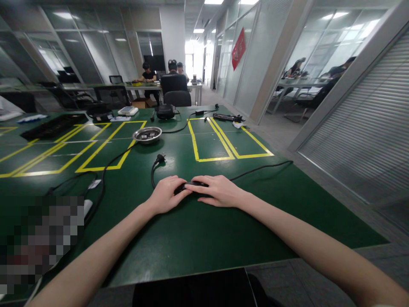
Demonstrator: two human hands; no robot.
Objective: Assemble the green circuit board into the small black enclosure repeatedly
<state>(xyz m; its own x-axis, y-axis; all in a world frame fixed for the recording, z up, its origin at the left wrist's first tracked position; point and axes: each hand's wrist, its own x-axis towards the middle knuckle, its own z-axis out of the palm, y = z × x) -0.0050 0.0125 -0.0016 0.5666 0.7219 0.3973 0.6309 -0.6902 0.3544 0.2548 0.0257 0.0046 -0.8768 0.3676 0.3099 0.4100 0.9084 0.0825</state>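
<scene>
Both hands meet over a small black object (pixel 182 187) on the green table (pixel 179 238), near its front edge. My left hand (pixel 168 194) closes round the object's left end, thumb and fingers on it. From the right, my right hand (pixel 217 191) grips the other end, its lower fingers hanging a little apart. Much of the object is hidden under the fingers. A black cable with a plug (pixel 160 159) curves up beside my left hand. Another stretch of black cable (pixel 262 169) runs from behind my right hand towards the table's right edge.
Beyond the hands lie a metal bowl (pixel 147 135) with small metal parts, a black pouch (pixel 165 111), yellow tape outlines and a folded black tripod-like item (pixel 228 117). A black tray (pixel 54 126) is at the left. People sit at tables farther back.
</scene>
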